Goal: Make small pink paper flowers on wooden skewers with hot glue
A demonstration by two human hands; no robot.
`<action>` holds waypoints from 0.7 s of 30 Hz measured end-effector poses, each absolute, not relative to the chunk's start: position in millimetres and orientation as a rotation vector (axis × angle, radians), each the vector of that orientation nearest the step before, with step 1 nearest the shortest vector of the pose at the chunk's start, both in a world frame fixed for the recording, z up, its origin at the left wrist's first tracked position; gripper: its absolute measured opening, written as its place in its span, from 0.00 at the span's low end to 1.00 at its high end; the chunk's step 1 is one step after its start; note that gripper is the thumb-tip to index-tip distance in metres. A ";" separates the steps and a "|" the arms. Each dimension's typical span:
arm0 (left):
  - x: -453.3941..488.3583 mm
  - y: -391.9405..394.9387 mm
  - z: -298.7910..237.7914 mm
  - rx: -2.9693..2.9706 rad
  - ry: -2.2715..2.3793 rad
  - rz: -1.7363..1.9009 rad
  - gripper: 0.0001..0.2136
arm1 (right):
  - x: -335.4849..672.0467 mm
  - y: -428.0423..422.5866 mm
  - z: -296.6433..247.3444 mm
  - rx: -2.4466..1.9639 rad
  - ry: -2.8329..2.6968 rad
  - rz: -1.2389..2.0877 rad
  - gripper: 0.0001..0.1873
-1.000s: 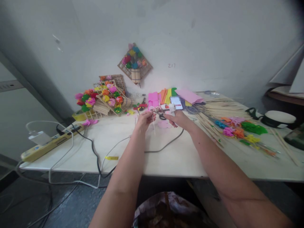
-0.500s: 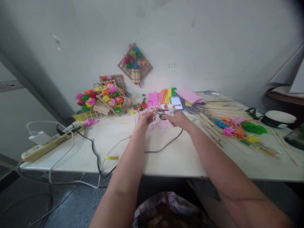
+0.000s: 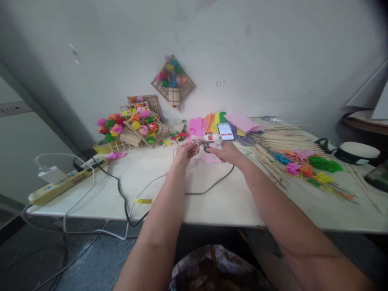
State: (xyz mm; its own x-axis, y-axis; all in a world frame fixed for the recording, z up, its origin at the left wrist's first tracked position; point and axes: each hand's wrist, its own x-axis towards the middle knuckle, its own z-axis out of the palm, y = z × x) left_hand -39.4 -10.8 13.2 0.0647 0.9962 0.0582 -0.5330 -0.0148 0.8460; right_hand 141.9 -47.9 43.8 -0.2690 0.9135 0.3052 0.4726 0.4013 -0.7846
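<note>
Over the middle of the table my left hand is closed, pinching a thin pale stick that pokes down past its fingertips. My right hand grips the dark handles of a pair of scissors, whose blades point left to the stick. Whether the blades touch it is too small to tell. Just behind the fingers lies a white glue gun, partly covered by the hands. Pink paper pieces lie on the table beneath the scissors.
At the left stand bamboo frames with paper flowers and a power strip with trailing cables. A phone and coloured paper lie at the back. Bamboo sticks, loose paper flowers and a strapped round object are at the right.
A shorter length of the pale stick shows below my left hand than before. Both hands stay in nearly the same place, with the scissors still in my right.
</note>
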 end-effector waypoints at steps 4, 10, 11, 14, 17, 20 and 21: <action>-39.3 -10.3 13.1 0.843 0.717 1.386 0.05 | 140.2 -48.0 45.4 -1.219 -1.876 0.671 0.18; -39.6 -8.7 11.3 0.856 0.707 1.385 0.06 | 138.8 -49.1 47.0 -1.233 -1.828 0.730 0.19; -39.7 -8.4 11.0 0.858 0.700 1.384 0.06 | 138.7 -49.3 46.9 -1.228 -1.828 0.736 0.19; -39.8 -7.8 10.4 0.859 0.690 1.379 0.06 | 138.5 -48.9 46.0 -1.203 -1.831 0.733 0.19; -40.0 -7.5 10.4 0.860 0.703 1.374 0.06 | 138.0 -47.6 45.0 -1.193 -1.822 0.710 0.19; -40.3 -7.7 10.4 0.876 0.713 1.363 0.06 | 137.2 -46.5 45.0 -1.210 -1.820 0.681 0.19; -40.4 -7.8 10.4 0.880 0.713 1.361 0.06 | 136.9 -46.3 45.2 -1.217 -1.823 0.673 0.19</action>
State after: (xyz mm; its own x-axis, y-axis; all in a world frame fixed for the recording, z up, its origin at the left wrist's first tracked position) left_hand -40.4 -7.8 10.4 0.0974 0.9932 0.0638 -0.5136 -0.0047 0.8580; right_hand 136.9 -46.3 45.2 -0.1932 0.9211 0.3381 0.4809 0.3893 -0.7856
